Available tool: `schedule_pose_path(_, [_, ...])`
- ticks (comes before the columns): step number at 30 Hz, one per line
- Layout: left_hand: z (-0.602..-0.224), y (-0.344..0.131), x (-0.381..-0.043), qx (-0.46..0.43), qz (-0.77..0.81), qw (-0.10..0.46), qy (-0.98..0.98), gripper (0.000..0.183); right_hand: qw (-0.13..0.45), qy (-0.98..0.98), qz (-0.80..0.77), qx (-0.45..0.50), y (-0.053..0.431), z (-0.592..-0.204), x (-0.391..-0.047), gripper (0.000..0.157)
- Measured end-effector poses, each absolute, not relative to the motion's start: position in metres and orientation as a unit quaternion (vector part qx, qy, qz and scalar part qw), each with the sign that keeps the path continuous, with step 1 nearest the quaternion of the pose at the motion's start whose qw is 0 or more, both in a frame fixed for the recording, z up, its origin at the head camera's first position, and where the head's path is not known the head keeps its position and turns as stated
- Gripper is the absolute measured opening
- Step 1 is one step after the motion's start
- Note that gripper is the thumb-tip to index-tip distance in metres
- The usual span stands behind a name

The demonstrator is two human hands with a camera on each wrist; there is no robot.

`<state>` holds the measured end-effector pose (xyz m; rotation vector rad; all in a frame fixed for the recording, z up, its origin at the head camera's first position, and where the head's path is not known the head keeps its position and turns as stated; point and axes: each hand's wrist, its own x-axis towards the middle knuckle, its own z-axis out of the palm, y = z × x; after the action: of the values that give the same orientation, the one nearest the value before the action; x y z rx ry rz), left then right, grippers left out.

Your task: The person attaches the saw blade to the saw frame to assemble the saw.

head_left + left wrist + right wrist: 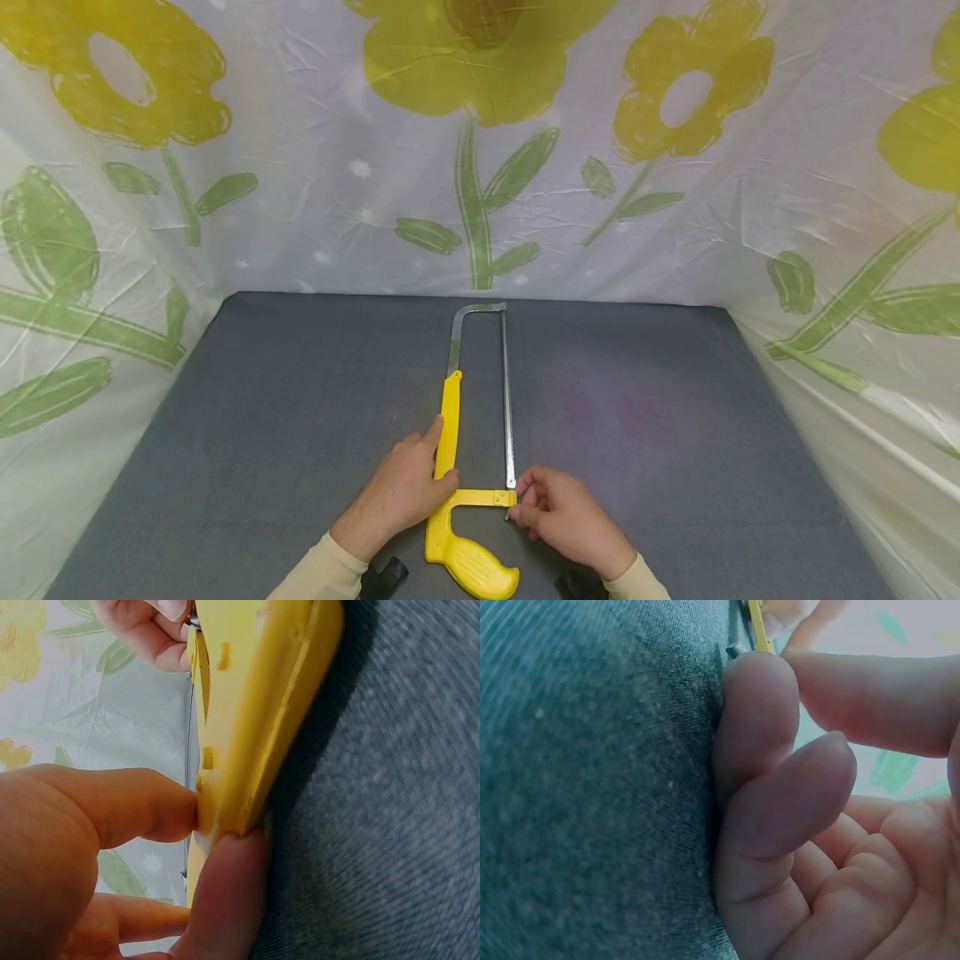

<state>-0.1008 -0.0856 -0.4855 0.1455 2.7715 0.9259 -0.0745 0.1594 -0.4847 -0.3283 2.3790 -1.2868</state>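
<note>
A hacksaw (448, 417) with a yellow handle and a silver front frame lies flat on the dark cloth, its handle toward me. My left hand (408, 483) holds the yellow frame above the grip, with forefinger and thumb along it. In the left wrist view, fingers (225, 892) pinch the yellow body. The thin blade (507, 400) runs along the right side. At its near end, my right hand (562, 517) pinches a small metal tensioning fitting (507, 516) beside the yellow crossbar. Fingertips mostly hide that fitting in the right wrist view.
The grey cloth-covered table (637, 375) stretches out on both sides of the saw. A white curtain (315, 208) printed with yellow flowers surrounds it at the back and sides. Black straps (384, 577) show near both wrists.
</note>
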Motion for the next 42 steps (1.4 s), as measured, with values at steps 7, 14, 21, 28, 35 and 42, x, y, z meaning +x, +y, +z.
schedule_pose_path(7, [-0.4860,-0.0856,-0.1011,0.050,0.314,0.106,0.942,0.084,0.214,0.850,-0.467,-0.118,0.1592,-0.4845,-0.0746,0.017])
schedule_pose_path(14, [-0.4856,-0.0853,-0.1008,0.049,0.312,0.108,0.943,0.084,0.209,0.849,-0.469,-0.127,0.1595,-0.4846,-0.0739,0.015])
schedule_pose_path(21, [-0.4853,-0.0853,-0.1009,0.049,0.310,0.106,0.943,0.084,0.200,0.849,-0.469,-0.134,0.1586,-0.4840,-0.0733,0.013])
schedule_pose_path(28, [-0.4856,-0.0855,-0.1008,0.053,0.310,0.102,0.944,0.084,0.196,0.844,-0.480,-0.137,0.1572,-0.4837,-0.0721,0.013])
schedule_pose_path(35, [-0.4857,-0.0855,-0.1010,0.054,0.311,0.102,0.943,0.084,0.191,0.849,-0.472,-0.143,0.1576,-0.4859,-0.0723,0.010])
schedule_pose_path(42, [-0.4861,-0.0851,-0.1014,0.053,0.310,0.104,0.943,0.083,0.195,0.846,-0.475,-0.140,0.1580,-0.4873,-0.0730,0.010])
